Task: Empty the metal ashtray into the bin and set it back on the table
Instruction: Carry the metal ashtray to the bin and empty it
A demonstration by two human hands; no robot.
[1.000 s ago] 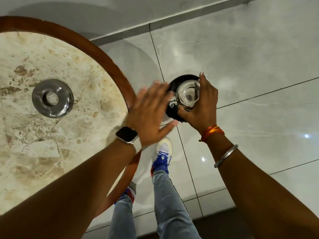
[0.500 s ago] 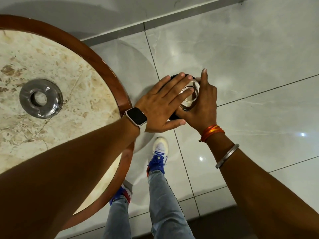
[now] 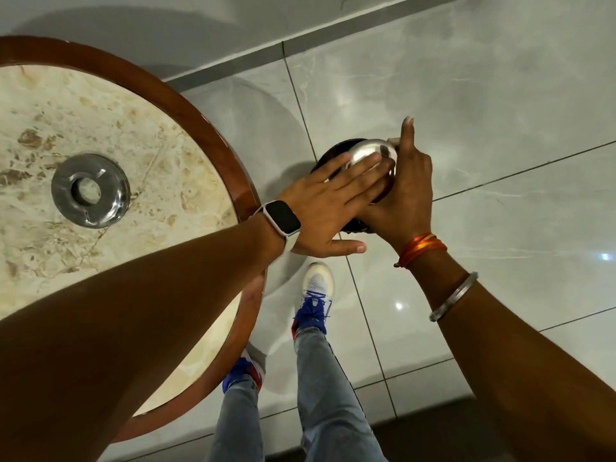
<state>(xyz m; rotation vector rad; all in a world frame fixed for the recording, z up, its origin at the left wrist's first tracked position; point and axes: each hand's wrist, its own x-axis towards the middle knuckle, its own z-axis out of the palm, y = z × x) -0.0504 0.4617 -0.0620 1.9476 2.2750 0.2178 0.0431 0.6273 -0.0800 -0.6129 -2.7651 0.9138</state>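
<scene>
The shiny metal ashtray bowl [image 3: 370, 151] is turned bottom up over the small black bin [image 3: 335, 154] on the floor. My right hand [image 3: 405, 191] grips the bowl from its right side, forefinger pointing up. My left hand [image 3: 328, 208] lies flat with fingers spread, resting on the bowl's upturned bottom. Most of the bin is hidden under both hands. The ashtray's ring-shaped metal lid [image 3: 90, 190] lies on the round marble table [image 3: 143, 128] at the left.
The table's brown wooden rim [image 3: 213, 135] runs close to my left wrist. Glossy grey floor tiles [image 3: 483, 111] spread to the right. My two feet in blue and white shoes [image 3: 315, 295] stand just below the bin.
My left hand came across from the table's edge and settled on the bowl. The bowl has tipped from showing its inside to bottom up over the bin.
</scene>
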